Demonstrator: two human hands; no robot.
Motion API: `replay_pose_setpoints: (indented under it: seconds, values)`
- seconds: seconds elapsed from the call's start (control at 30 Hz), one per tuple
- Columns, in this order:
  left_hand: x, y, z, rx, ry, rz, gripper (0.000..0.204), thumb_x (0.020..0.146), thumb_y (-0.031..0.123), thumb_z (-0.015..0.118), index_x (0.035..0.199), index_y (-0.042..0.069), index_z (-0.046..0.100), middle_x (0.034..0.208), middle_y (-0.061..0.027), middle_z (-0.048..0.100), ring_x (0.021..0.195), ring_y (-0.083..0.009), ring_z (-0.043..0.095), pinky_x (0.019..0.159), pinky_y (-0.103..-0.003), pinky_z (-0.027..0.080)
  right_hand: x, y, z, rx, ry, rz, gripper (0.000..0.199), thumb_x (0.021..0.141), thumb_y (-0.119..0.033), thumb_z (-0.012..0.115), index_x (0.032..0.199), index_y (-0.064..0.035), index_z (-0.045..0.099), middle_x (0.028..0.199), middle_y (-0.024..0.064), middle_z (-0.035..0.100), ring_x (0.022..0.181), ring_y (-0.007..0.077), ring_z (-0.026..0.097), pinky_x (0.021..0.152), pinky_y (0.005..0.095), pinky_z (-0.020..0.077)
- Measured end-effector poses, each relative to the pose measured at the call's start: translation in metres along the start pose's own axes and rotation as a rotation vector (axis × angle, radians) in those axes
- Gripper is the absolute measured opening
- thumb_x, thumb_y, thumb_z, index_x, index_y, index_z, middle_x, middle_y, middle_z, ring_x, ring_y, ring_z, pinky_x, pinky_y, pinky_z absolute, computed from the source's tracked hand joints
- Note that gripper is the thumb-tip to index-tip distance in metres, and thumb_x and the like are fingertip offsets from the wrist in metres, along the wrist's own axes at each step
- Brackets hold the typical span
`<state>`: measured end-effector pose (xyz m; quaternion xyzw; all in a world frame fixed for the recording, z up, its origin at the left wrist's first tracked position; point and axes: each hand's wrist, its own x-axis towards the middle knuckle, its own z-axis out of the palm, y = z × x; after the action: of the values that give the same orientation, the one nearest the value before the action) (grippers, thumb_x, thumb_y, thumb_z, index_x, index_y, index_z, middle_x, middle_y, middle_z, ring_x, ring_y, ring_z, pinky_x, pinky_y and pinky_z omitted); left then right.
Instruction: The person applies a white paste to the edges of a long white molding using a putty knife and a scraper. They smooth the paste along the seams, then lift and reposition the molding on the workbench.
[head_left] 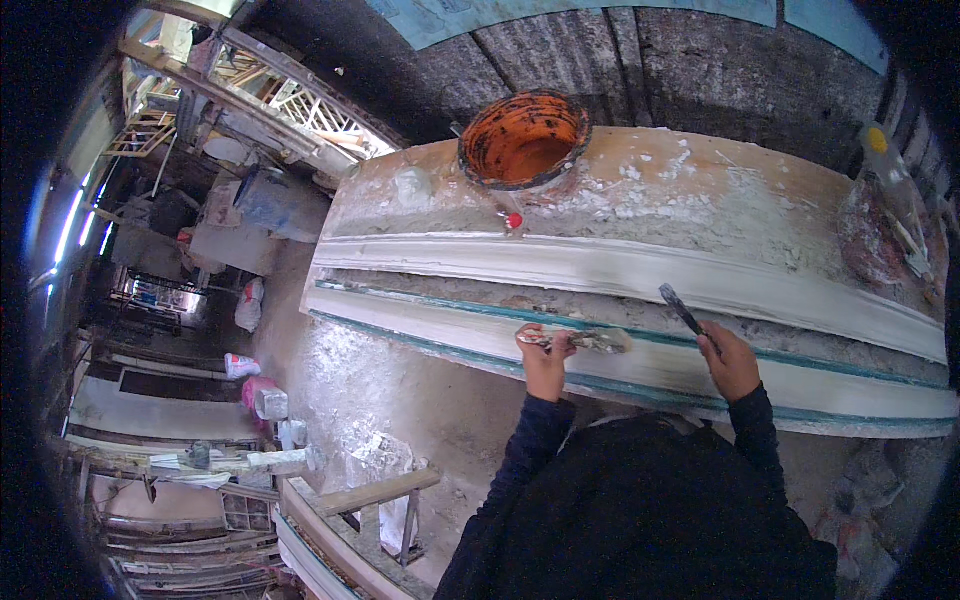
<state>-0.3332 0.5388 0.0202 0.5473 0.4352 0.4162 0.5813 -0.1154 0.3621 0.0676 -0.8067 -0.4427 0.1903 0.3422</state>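
My left hand (pixel 545 362) grips a plaster-caked scraper (pixel 590 341), its blade lying on the long white moulding (pixel 640 372) with teal edges. To the right, my right hand (pixel 730 362) holds a dark-handled tool (pixel 681 309) that points up and left over the moulding's upper strip. Both hands are above the near edge of the plaster-smeared workbench (pixel 700 200). My dark sleeves come up from the lower edge.
An orange bucket (pixel 522 140) stands at the bench's back, a small red cap (pixel 514 221) just in front of it. A clear plastic bottle with a yellow cap (pixel 885 190) stands at the far right. Sacks, bags and wooden frames crowd the floor on the left.
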Motion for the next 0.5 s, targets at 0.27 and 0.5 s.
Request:
replay_pose_setpoints:
  seconds: [0.27,0.5]
  values:
    - [0.093,-0.002,-0.17,0.203,0.238,0.267,0.038,0.081,0.01,0.057,0.105,0.004,0.028,0.085,-0.0114,0.048,0.067,-0.0146,0.055,0.054,-0.024,0.049,0.018,-0.027,0.035,-0.025,-0.109,0.049,0.027,0.085,-0.025,0.047,0.103,-0.0074,0.054,0.086,0.0147,0.058,0.079,0.0316,0.055,0.068,0.0383,0.0437]
    - [0.202,0.03,-0.32,0.837,0.689,0.476,0.04,0.079,0.014,0.059,0.105,0.001,0.03,0.085,-0.0183,0.051,0.075,-0.0305,0.055,0.062,-0.035,0.046,0.046,-0.081,0.1,-0.085,-0.076,-0.116,0.025,0.083,-0.025,0.049,0.102,-0.0089,0.055,0.09,0.0143,0.06,0.081,0.0323,0.057,0.069,0.0396,0.0457]
